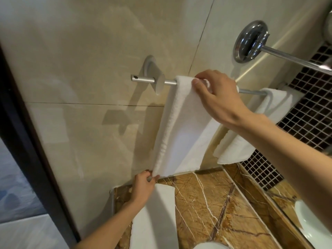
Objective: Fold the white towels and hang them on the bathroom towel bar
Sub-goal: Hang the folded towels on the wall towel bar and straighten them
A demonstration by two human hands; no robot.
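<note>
Right hand (pixel 219 97) on towel (pixel 181 133) (over bar (pixel 170 82))

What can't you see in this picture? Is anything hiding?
All in the head view:
- Towel bar: its middle is hidden under the hanging towel and the right hand, and its far end by the second towel.
- Counter towel: partly covered by the left hand and forearm, and cut off by the bottom edge.
- Sink: cut off by the right edge.
- Hanging towel's back half: hidden behind its front.

towels: 3 – hung towel (pixel 181 132); far hung towel (pixel 251 135); counter towel (pixel 156 220) | towel bar (pixel 170 81): 1 | hands: 2 – left hand (pixel 143 186); right hand (pixel 217 95)
</note>
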